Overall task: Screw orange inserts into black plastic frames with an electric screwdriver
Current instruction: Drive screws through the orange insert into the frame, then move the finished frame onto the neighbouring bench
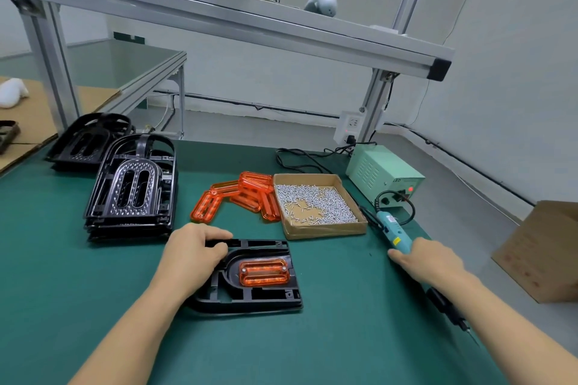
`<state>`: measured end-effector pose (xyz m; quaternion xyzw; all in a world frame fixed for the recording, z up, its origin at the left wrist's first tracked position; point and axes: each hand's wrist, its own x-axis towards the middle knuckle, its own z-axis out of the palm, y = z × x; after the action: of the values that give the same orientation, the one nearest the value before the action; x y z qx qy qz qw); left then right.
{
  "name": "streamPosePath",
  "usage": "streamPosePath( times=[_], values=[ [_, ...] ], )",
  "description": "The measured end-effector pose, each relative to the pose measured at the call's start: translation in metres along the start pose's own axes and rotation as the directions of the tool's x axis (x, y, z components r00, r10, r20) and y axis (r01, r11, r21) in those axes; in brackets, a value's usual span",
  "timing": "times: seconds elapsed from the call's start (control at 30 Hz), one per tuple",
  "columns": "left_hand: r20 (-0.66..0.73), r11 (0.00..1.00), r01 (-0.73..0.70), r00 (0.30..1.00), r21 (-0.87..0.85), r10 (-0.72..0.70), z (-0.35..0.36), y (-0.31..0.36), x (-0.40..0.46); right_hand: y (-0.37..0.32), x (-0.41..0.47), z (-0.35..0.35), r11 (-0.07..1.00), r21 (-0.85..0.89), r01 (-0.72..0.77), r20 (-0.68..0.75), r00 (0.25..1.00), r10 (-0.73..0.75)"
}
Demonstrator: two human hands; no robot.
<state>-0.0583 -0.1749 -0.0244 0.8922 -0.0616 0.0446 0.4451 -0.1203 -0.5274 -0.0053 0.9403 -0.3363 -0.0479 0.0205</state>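
Note:
A black plastic frame (269, 297) lies flat on the green mat in front of me, with an orange insert (264, 272) seated in its recess and two screw heads showing on the insert. My left hand (194, 253) grips the frame's upper left corner, fingers curled over its edge. My right hand (428, 259) holds the teal electric screwdriver (394, 233) at the right of the mat; its dark tip end (447, 309) pokes out below my wrist. Loose orange inserts (237, 197) lie in a pile behind the frame.
A cardboard tray of small silver screws (316, 201) sits behind the frame. Two stacks of black frames (131, 187) stand at the left. A green power supply (384, 173) with cables is at the back right. A cardboard box (544, 250) stands beside the table's right edge.

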Motion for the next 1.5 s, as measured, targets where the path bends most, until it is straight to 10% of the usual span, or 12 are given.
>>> streamPosePath(
  times=[0.33,1.13,1.3,1.5],
  values=[
    [0.007,1.0,0.01,1.0,0.003,-0.01,-0.001,0.001,0.0,-0.01,-0.001,0.007,0.988,-0.151,0.04,-0.168,0.984,-0.066],
    [0.007,0.999,0.036,0.999,-0.005,-0.036,0.001,0.0,0.0,0.001,-0.016,-0.009,0.987,0.147,0.069,-0.115,0.992,-0.052],
    [0.005,0.999,0.03,1.0,0.014,-0.031,0.001,0.001,0.0,-0.025,-0.021,-0.011,0.871,0.127,0.474,-0.488,0.794,-0.361],
    [0.009,0.999,0.035,0.999,0.001,-0.035,0.001,0.001,-0.001,-0.078,-0.017,0.004,0.758,0.014,0.652,-0.523,0.651,-0.55]
  ],
)
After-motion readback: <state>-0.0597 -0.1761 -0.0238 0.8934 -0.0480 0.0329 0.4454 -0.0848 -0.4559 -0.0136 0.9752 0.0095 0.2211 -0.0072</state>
